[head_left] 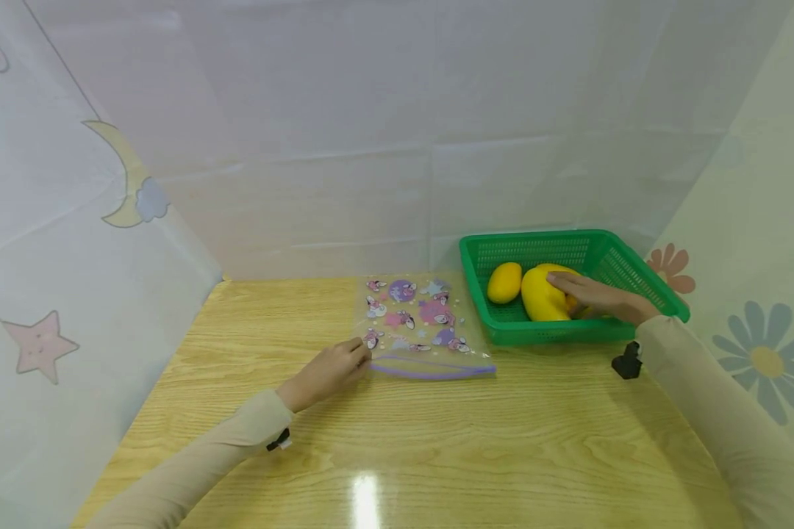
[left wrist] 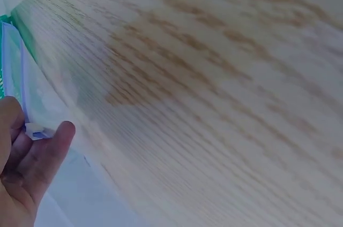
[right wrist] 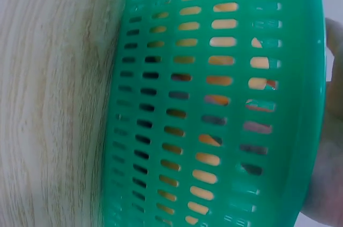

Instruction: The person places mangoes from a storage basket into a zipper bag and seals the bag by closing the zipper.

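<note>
My left hand (head_left: 334,369) pinches the left end of the purple zip strip on a clear zip bag (head_left: 397,323) printed with pink and purple cartoon figures. The bag lies flat on the table; its zip end (left wrist: 37,130) shows between finger and thumb in the left wrist view. Inside a green basket (head_left: 503,334), my right hand (head_left: 598,297) lies over the right side of a large yellow fruit (head_left: 541,297). Its fingertips touch the fruit's top; whether they grip cannot be made out. Beside it sits a smaller yellow fruit (head_left: 505,283). The basket wall (right wrist: 214,98) blocks most of the right wrist view.
The wood-grain table (head_left: 437,441) reaches back to a pale hanging sheet (head_left: 370,147). More yellow shows under my right hand, partly hidden. At the right, a flower-printed sheet (head_left: 767,360) hangs close to the basket.
</note>
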The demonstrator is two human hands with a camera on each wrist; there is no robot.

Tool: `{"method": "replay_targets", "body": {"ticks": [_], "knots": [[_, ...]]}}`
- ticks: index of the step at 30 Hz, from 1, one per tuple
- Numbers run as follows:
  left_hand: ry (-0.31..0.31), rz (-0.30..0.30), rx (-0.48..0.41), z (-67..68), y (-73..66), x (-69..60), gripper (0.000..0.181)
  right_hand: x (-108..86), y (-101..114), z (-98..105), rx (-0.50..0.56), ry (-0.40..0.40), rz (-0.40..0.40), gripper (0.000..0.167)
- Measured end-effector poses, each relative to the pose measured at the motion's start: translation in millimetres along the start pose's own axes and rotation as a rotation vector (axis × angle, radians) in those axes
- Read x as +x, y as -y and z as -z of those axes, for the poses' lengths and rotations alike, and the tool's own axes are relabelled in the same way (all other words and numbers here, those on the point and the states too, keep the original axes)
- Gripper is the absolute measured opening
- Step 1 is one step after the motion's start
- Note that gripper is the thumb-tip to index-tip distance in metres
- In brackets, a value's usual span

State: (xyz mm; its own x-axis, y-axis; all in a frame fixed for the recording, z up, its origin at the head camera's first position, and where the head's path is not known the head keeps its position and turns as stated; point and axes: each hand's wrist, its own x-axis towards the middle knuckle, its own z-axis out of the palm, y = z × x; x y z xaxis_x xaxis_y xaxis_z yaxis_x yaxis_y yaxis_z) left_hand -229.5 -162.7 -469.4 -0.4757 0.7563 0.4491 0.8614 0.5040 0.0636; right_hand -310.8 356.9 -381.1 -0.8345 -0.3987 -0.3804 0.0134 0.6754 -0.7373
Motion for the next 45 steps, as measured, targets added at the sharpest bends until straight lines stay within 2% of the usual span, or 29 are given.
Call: {"method": "replay_targets", "body": {"ticks": [6, 10, 13, 20, 26, 34, 45], "knots": [[-0.003, 0.021, 0.002, 0.8, -1.0, 0.4, 0.008, 1.3, 2.3, 1.5, -0.020, 0.029, -0.040, 0.082], [-0.005, 0.014, -0.008, 0.0, -0.6, 0.8, 0.009, 1.5, 5.9, 1.4, 0.005, 0.039, -0.056, 0.085], [-0.010, 0.000, -0.002, 0.1, -1.5, 2.4, 0.013, 4.0, 5.4, 1.1, 0.024, 0.034, -0.062, 0.087], [0.048, 0.015, 0.062, 0.3, -2.6, 4.1, 0.027, 8.6, 6.2, -2.4, 0.055, 0.009, -0.085, 0.090], [0.037, 0.036, 0.030, -0.4, -3.2, 4.0, 0.024, 12.8, 6.4, -6.0, 0.074, -0.033, -0.098, 0.094], [0.045, 0.060, 0.022, 0.1, -3.7, 4.5, 0.026, 14.3, 5.0, -7.7, 0.057, -0.057, -0.094, 0.099], [0.034, 0.051, 0.049, -0.2, -5.9, 5.8, 0.032, 13.4, 5.1, -10.4, 0.042, -0.095, -0.060, 0.102]]}}
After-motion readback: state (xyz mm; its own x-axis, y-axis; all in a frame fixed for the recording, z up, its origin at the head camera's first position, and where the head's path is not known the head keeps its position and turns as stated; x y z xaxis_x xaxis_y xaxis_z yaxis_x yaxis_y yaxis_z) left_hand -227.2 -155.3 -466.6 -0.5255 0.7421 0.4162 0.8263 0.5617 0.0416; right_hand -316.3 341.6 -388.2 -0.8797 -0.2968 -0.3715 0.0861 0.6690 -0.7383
